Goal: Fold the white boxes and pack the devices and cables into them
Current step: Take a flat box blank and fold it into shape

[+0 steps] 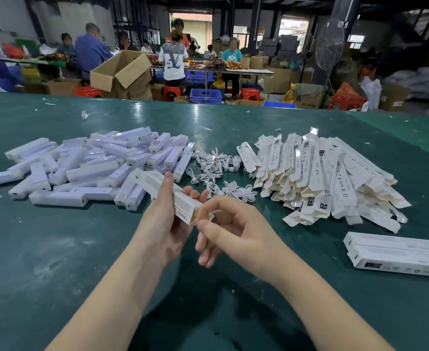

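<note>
Two hands: left hand [164,224] grips box [167,196], right hand [231,229] pinches its flap [212,216].

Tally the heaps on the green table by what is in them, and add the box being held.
Heap of white plastic stick-shaped devices: 1
Heap of white coiled cables: 1
Heap of flat unfolded white card boxes: 1
Folded white card box held by the left hand: 1
Total: 4
</note>
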Demonstrator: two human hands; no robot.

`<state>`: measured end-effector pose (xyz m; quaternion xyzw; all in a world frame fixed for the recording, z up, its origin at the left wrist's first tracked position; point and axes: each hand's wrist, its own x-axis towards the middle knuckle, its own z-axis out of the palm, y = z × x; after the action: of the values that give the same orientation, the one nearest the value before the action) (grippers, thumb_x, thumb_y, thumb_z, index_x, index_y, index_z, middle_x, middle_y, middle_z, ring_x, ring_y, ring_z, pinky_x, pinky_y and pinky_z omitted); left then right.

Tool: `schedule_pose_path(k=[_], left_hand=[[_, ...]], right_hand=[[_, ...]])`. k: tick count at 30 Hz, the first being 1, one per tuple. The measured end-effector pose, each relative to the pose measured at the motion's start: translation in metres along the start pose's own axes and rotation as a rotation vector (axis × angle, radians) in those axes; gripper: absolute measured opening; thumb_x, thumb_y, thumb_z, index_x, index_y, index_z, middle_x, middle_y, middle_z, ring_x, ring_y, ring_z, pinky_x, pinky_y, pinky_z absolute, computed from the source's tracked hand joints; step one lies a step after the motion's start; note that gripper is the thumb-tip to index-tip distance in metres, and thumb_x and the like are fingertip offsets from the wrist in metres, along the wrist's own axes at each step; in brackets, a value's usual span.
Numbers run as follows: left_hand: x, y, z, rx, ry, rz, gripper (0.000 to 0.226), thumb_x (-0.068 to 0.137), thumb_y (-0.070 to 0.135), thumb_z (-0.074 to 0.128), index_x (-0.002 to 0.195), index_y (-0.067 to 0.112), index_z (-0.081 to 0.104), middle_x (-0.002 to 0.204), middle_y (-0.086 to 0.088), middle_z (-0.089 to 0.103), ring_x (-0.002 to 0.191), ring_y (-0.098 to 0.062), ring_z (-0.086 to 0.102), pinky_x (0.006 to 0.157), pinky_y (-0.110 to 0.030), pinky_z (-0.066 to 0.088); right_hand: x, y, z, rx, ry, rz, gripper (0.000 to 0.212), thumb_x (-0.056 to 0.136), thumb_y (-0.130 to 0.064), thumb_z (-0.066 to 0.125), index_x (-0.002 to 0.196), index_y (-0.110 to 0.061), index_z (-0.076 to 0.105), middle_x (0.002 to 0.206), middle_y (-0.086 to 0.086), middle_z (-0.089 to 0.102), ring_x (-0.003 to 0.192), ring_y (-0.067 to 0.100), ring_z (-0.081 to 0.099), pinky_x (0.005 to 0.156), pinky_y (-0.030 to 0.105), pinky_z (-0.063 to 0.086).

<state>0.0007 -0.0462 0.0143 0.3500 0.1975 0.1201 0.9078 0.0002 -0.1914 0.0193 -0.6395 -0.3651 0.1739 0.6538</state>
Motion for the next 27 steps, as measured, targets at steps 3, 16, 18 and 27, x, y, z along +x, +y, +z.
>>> schedule_pose_path(k=[3,16,18,27], left_hand=[[-0.004,0.0,-0.002,0.073,-0.03,0.004,0.044,0.091,0.052,0.056,0.089,0.007,0.054,0.06,-0.001,0.062,0.052,-0.014,0.066,0.047,-0.023,0.053],[-0.011,-0.002,0.001,0.111,-0.076,-0.006,0.056,0.088,0.054,0.056,0.112,0.003,0.057,0.077,-0.006,0.073,0.074,-0.014,0.074,0.051,-0.024,0.055],[-0.012,-0.002,0.0,0.125,-0.108,0.018,0.049,0.089,0.053,0.054,0.098,0.006,0.058,0.064,-0.004,0.068,0.072,-0.015,0.074,0.051,-0.024,0.055],[-0.021,-0.006,0.005,0.052,-0.3,0.003,0.042,0.083,0.044,0.058,0.109,0.012,0.05,0.061,0.003,0.055,0.047,-0.009,0.052,0.054,-0.024,0.055]], right_hand=[[0.001,0.0,0.0,0.051,-0.008,-0.005,0.011,0.094,-0.012,0.058,0.098,-0.014,0.048,0.066,0.013,0.064,0.052,0.028,0.062,0.052,0.032,0.054],[0.001,-0.001,-0.005,-0.032,0.012,-0.01,0.025,0.095,-0.01,0.059,0.112,-0.029,0.054,0.062,0.011,0.068,0.05,0.026,0.064,0.051,0.031,0.054],[0.001,0.0,-0.006,-0.049,0.023,-0.016,0.028,0.095,-0.012,0.062,0.116,-0.028,0.055,0.062,0.011,0.068,0.05,0.027,0.065,0.051,0.032,0.055],[0.003,0.013,-0.012,-0.423,0.255,-0.007,0.109,0.048,-0.067,0.081,0.141,-0.054,0.025,0.082,0.0,0.06,0.072,0.008,0.059,0.074,0.02,0.051]])
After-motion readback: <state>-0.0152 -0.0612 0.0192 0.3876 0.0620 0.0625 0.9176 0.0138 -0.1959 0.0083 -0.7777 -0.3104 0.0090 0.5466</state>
